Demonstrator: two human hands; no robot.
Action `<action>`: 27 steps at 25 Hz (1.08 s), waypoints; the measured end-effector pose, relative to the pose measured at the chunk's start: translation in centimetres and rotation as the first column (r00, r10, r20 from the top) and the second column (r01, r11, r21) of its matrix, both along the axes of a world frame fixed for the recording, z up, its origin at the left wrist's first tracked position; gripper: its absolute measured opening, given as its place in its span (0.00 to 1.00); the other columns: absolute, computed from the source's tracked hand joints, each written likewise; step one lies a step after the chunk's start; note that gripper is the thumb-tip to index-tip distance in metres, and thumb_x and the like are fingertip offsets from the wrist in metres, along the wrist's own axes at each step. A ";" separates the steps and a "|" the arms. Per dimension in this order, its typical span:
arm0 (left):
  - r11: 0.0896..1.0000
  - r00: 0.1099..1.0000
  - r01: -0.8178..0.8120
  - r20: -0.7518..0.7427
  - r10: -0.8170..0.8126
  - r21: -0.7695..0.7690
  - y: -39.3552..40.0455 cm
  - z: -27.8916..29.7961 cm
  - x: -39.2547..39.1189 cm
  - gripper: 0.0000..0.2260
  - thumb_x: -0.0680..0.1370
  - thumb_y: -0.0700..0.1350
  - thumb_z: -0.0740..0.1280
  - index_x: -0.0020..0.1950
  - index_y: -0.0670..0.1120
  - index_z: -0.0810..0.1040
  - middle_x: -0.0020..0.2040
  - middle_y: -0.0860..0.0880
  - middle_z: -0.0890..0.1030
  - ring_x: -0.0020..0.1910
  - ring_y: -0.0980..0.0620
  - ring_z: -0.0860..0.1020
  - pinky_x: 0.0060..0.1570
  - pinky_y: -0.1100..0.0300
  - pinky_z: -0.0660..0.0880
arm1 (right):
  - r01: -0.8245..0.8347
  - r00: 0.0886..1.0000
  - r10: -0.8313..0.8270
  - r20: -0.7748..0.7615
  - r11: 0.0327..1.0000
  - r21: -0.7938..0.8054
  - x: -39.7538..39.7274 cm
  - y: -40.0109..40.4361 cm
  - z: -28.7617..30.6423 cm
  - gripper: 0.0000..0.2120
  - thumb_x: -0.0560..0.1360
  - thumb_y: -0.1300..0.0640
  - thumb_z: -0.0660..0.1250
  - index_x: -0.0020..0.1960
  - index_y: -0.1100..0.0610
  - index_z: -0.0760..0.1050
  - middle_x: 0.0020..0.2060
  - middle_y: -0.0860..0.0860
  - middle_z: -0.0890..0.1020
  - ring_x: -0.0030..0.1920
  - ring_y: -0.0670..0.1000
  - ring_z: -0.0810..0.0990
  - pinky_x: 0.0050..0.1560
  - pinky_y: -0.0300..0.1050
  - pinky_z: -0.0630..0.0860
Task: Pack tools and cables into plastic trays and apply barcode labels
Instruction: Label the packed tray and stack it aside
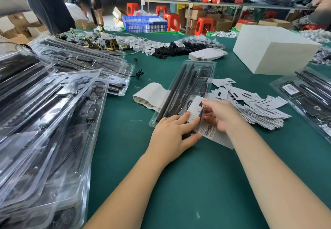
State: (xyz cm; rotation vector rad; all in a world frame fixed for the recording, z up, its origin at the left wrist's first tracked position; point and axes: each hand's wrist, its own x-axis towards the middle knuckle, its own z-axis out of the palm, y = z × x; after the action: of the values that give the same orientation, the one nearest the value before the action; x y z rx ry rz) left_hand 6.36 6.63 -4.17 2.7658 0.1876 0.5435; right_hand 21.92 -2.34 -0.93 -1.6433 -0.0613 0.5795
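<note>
On the green table mat (pixel 179 184), near the middle of the view, a clear plastic tray (pixel 195 71) lies lengthwise, its far end pointing away, with long black rods (pixel 176 87) and a coiled black cable (pixel 204 73) set in its moulded slots. Both hands work at its near end. The left hand (pixel 172 135) lies flat on the tray, fingers stretched out and close together, thumb spread toward a barcode label (pixel 208 130) stuck at the tray's near right corner. The right hand (pixel 222 115) curls over the tray's right edge, its fingertips pinching a white printed card (pixel 196 106) against the tray. Just left of the tray lies a curled strip of label backing paper (pixel 152 94) with barcodes on it. To the right, a loose heap of white cards (pixel 254 105) is spread out. Stacks of filled clear trays (pixel 44 112) crowd the left side, and another filled tray (pixel 308 94) sits at the right edge. Farther off stands a white box (pixel 272 49).
</note>
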 end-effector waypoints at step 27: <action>0.984 1.000 -0.010 0.020 0.013 -0.178 -1.2 1.2 0.4 0.17 0.83 0.47 0.54 0.72 0.53 0.68 0.70 0.55 0.71 0.57 0.55 0.69 0.49 0.68 0.59 | -0.143 0.976 0.105 0.189 0.970 0.197 0.4 -1.7 -3.3 0.10 0.76 0.63 0.59 0.46 0.61 0.79 0.35 0.55 0.77 0.31 0.48 0.71 0.28 0.38 0.65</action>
State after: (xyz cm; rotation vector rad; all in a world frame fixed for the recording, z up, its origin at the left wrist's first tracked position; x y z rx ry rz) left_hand 6.73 5.43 -2.97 2.5867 0.2354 0.5309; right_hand 22.28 -4.04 -4.20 -1.4876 -0.3484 0.5017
